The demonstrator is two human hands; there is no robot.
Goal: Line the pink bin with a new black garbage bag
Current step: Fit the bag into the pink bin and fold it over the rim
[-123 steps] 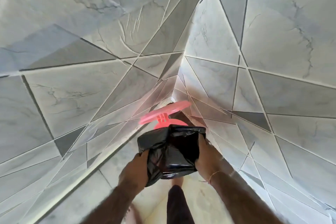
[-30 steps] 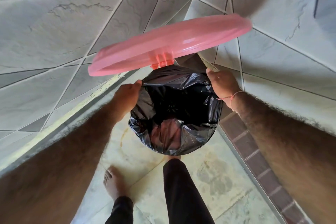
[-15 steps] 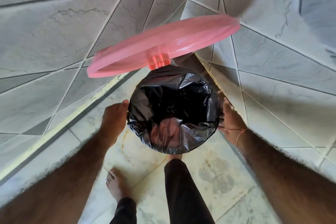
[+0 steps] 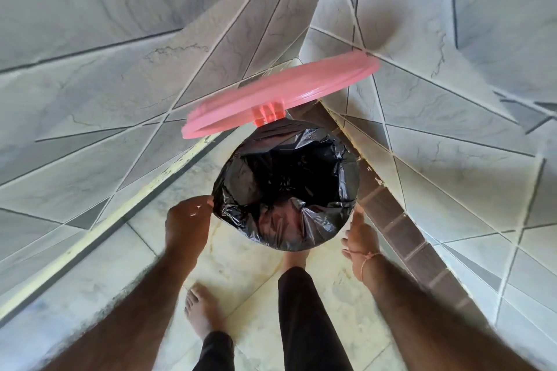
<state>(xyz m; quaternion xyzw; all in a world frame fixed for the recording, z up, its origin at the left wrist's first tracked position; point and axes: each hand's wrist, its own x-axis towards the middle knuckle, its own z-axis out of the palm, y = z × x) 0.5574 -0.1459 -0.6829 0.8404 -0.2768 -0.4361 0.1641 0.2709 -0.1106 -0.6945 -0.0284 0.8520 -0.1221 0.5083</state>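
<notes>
The pink bin stands in a tiled corner with its round pink lid [image 4: 280, 96] tipped up on its hinge. A black garbage bag [image 4: 286, 190] lines it, and the bag's edge is folded out over the rim all round, hiding the bin's body. My left hand [image 4: 188, 220] is at the bag's left edge, fingers curled and pinching the plastic. My right hand [image 4: 358, 235] rests beside the bag's lower right side with its fingers stretched out and nothing in them.
Grey marbled wall tiles [image 4: 120, 84] close in on the left and right of the bin. A brown tile skirting [image 4: 404, 235] runs along the right wall. My bare left foot [image 4: 202, 313] and my right leg in dark trousers [image 4: 304, 319] stand on the pale floor just in front of the bin.
Both hands have slid from the bag's upper rim down its sides to the near edge. The right hand has let go and opened. The view has pulled back from the bin.
</notes>
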